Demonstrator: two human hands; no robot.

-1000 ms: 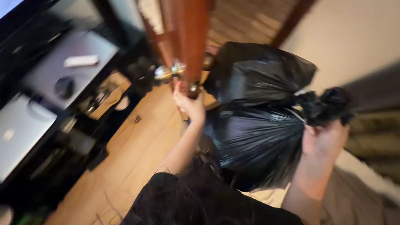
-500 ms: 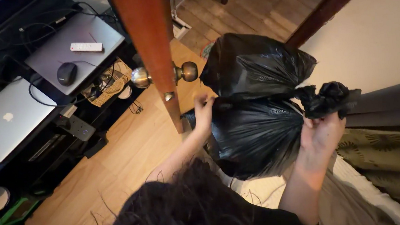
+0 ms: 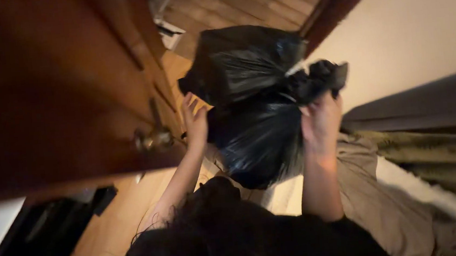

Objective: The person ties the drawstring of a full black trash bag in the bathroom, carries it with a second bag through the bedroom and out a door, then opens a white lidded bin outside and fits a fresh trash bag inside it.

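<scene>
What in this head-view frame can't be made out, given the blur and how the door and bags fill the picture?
- Head view: contents of the two black bags; the opaque plastic hides them.
- Right hand: its grip on the knotted bag tops is partly hidden by the plastic.
- Left hand: whether it touches the door edge or the lower bag is lost to motion blur.
- Door knob: smeared.
- Dark items lower left: cut by the door and frame edge.

likely home, wooden door (image 3: 57, 92), bedding (image 3: 407, 206)

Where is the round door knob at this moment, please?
In the head view, the door knob sits left of centre on the brown door's edge, just left of the left hand.
</scene>
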